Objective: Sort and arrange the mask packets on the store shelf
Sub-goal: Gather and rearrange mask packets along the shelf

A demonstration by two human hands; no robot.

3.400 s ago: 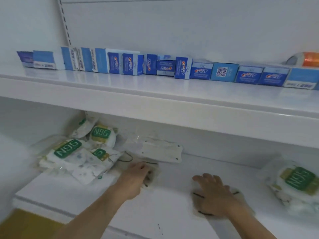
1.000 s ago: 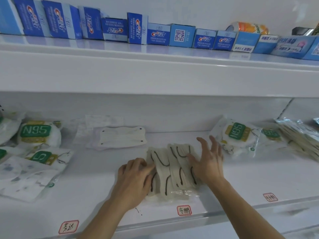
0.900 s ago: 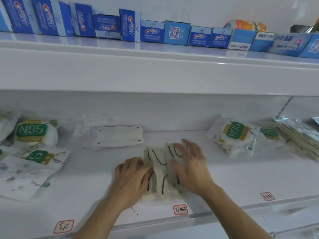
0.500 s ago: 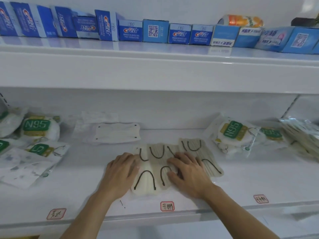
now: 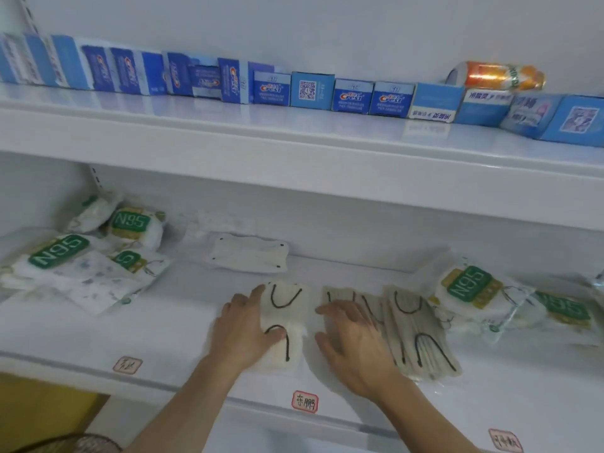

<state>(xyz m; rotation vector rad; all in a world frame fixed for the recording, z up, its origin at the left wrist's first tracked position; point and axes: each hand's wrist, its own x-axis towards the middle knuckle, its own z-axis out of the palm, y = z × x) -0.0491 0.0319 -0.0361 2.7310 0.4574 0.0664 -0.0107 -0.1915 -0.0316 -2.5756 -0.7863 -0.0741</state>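
Head view. Lower shelf (image 5: pixel 137 325), white. Left hand (image 5: pixel 243 325) lies flat, fingers straight, on the left edge of a beige mask packet (image 5: pixel 287 322) with black ear loops. Right hand (image 5: pixel 354 338) lies flat with fingers spread on a second beige packet (image 5: pixel 346 297), just beside the first. A third beige packet (image 5: pixel 420 331) overlaps the second on the right. Behind them lies a white mask (image 5: pixel 248 253), apart. Packets marked "N95" in green: a pile at left (image 5: pixel 58 255) and more at right (image 5: pixel 470 286). Red-bordered tags (image 5: pixel 304 401) with handwriting on the shelf front, not clearly legible. Upper shelf (image 5: pixel 294 138): a row of blue "Crest" boxes (image 5: pixel 351 96), one box showing a QR code (image 5: pixel 309 90), and an orange tube (image 5: pixel 500 75) at right.
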